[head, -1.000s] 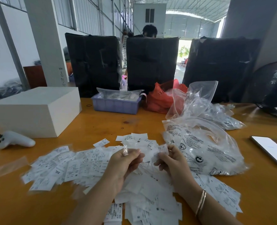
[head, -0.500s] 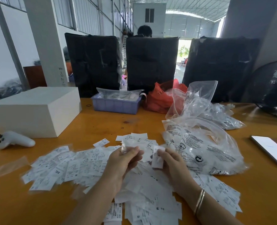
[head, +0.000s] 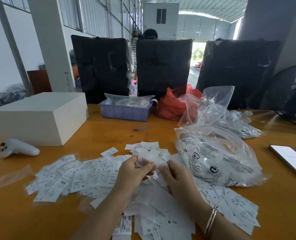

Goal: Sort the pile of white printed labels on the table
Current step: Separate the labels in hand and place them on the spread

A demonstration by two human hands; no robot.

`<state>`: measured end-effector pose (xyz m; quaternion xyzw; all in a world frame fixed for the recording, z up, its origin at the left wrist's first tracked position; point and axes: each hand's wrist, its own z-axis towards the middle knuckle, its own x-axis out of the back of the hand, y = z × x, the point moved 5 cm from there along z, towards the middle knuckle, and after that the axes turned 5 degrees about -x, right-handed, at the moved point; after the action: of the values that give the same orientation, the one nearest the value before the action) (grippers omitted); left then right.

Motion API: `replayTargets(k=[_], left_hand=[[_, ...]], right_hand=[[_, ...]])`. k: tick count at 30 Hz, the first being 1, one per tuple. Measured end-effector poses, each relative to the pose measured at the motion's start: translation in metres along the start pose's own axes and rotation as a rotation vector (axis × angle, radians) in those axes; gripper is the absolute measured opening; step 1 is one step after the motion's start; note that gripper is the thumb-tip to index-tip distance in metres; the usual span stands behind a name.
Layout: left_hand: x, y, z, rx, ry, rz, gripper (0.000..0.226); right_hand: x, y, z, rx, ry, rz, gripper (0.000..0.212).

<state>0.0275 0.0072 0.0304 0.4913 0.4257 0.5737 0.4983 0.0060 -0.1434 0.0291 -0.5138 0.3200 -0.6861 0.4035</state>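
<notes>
Labels (head: 84, 177) lie spread across the desk (head: 98, 135) from 9 to 4 o'clock. Left hand (head: 131, 172) and right hand (head: 176, 177), fingers curled, pinch labels between them at centre. Clear bags (head: 218, 158) lie at 2 o'clock.

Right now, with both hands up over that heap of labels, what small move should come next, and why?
Probably read the size and lay the held label down with its like: both the left hand and right hand pinch it above the unsorted pile of labels.
</notes>
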Motion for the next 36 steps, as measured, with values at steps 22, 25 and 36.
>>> replayTargets(k=[22,25,36], left_hand=[[-0.004,0.007,-0.005,-0.069,-0.116,0.001,0.022],[-0.004,0.005,-0.003,-0.034,-0.111,-0.022,0.010],[-0.004,0.003,-0.003,-0.096,-0.151,0.105,0.007]], right_hand=[[-0.012,-0.001,-0.001,0.024,-0.116,-0.184,0.024],[-0.006,0.003,0.000,-0.062,-0.103,0.068,0.025],[-0.009,-0.003,-0.001,0.046,-0.085,-0.197,0.036]])
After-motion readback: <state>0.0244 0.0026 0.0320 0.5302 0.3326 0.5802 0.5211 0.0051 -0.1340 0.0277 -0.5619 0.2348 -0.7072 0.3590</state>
